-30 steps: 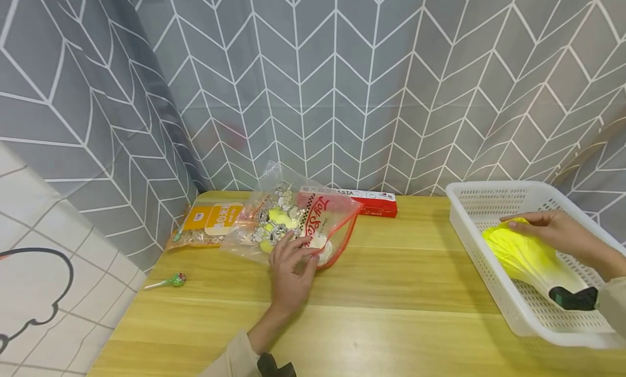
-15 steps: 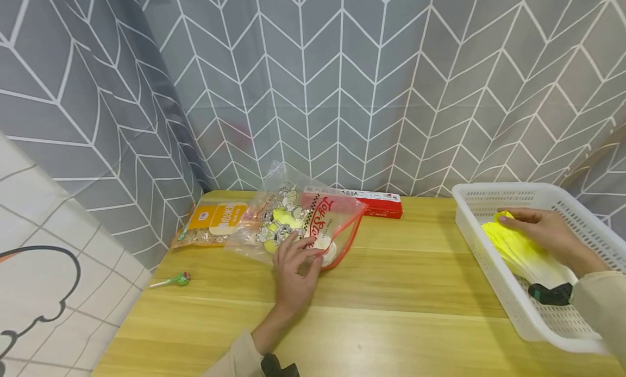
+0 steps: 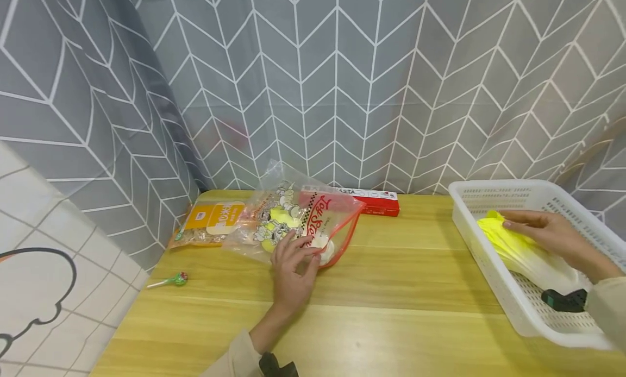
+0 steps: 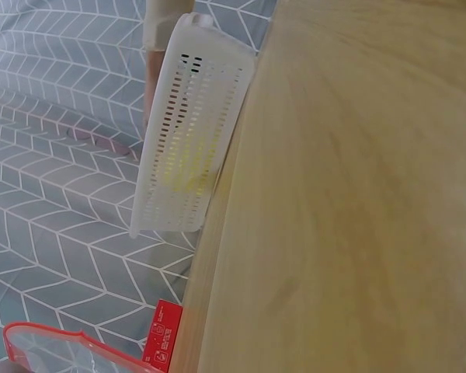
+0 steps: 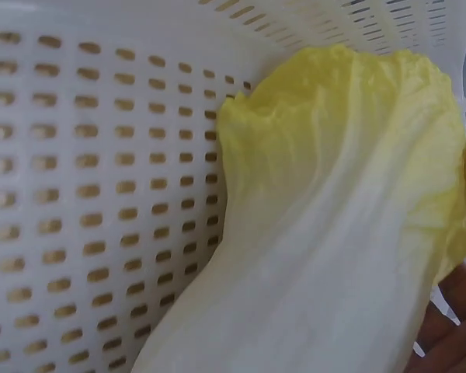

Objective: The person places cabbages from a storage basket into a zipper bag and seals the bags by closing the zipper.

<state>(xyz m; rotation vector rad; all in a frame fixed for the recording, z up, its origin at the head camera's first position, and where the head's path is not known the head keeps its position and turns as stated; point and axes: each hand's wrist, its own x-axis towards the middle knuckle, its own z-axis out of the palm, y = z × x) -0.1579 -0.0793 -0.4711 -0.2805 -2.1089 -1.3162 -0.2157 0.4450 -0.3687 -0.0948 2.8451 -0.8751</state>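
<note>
In the head view, my left hand point(image 3: 293, 274) pinches the red zip edge of a clear printed plastic bag point(image 3: 325, 214) lying on the table. Yellow and white items show through the bag. Over at the right, my right hand point(image 3: 562, 238) grips the leafy yellow end of a napa cabbage point(image 3: 523, 252) inside a white perforated basket point(image 3: 481, 282). The right wrist view shows the cabbage point(image 5: 326, 210) close up against the basket wall, pale stem toward the camera, with a thumb and fingers at its right edge. Only the basket's side point(image 4: 186, 148) and the bag's red edge show in the left wrist view.
Behind the bag lies a red and white pasta box point(image 3: 381, 205). An orange food packet point(image 3: 210, 222) sits at the back left, partly under the bag. A green lollipop point(image 3: 177, 279) lies near the table's left edge. A patterned grey curtain point(image 3: 342, 94) hangs behind.
My right hand has turned the cabbage within the basket, so its leafy end now looks narrower. The left hand stays on the bag's edge.
</note>
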